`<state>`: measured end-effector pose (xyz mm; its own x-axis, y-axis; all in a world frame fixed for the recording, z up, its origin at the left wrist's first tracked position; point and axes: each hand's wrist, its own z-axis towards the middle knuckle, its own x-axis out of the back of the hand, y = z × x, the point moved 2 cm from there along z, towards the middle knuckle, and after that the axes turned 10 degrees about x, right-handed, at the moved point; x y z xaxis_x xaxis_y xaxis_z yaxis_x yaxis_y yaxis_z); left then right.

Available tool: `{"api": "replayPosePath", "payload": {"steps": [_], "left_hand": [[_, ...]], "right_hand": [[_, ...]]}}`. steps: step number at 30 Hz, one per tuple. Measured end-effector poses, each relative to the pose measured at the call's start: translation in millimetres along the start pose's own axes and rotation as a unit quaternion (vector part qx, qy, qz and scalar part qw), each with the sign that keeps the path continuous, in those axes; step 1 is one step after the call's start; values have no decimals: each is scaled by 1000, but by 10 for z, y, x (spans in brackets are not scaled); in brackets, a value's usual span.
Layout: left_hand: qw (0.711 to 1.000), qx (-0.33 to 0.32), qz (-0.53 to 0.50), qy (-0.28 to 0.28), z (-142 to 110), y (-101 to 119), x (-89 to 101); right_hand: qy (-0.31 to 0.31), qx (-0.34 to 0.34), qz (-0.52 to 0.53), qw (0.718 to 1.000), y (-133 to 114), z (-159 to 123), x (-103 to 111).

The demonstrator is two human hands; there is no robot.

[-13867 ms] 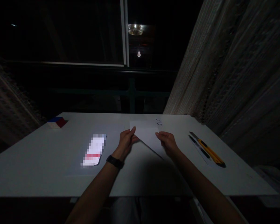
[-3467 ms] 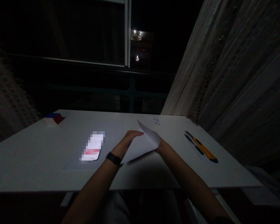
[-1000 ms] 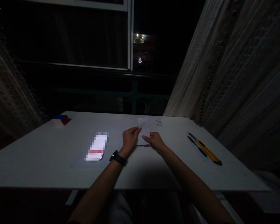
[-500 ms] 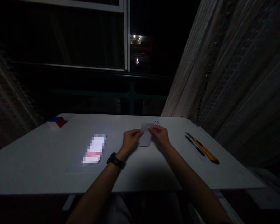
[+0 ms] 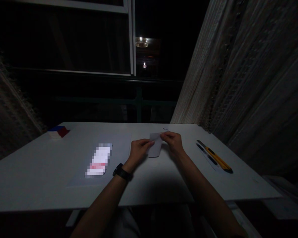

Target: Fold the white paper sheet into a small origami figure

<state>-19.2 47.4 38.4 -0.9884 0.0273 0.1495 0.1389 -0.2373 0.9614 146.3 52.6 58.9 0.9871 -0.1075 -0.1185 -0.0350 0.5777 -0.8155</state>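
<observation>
A small piece of folded white paper is held up just above the table, between both hands. My left hand, with a black watch on its wrist, pinches the paper's left edge, thumb on the near face. At the upper right corner, my right hand pinches the same paper between thumb and fingers. The fingers behind the paper are partly hidden. Just beyond the right hand lie small dark marks or scraps, too small to make out.
On the white table, a lit phone lies on a paper sheet at left. A coloured puzzle cube sits at the far left. At right are a yellow utility knife and a dark pen. Curtains hang behind.
My right hand has shifted slightly right and up at the paper's top corner, and the corner now looks bent. The left thumb reaches a little further over the paper. The view has tilted slightly.
</observation>
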Motion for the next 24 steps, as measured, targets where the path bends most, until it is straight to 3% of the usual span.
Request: {"api": "replayPosePath", "payload": {"steps": [7, 19, 24], "left_hand": [[999, 28, 10, -21, 9, -10, -12], [998, 50, 36, -14, 27, 13, -19], [997, 70, 23, -13, 81, -54, 11]], "right_hand": [[17, -34, 65, 997, 30, -9, -11], [73, -18, -2, 997, 181, -7, 9], [26, -32, -21, 999, 274, -32, -30]]}}
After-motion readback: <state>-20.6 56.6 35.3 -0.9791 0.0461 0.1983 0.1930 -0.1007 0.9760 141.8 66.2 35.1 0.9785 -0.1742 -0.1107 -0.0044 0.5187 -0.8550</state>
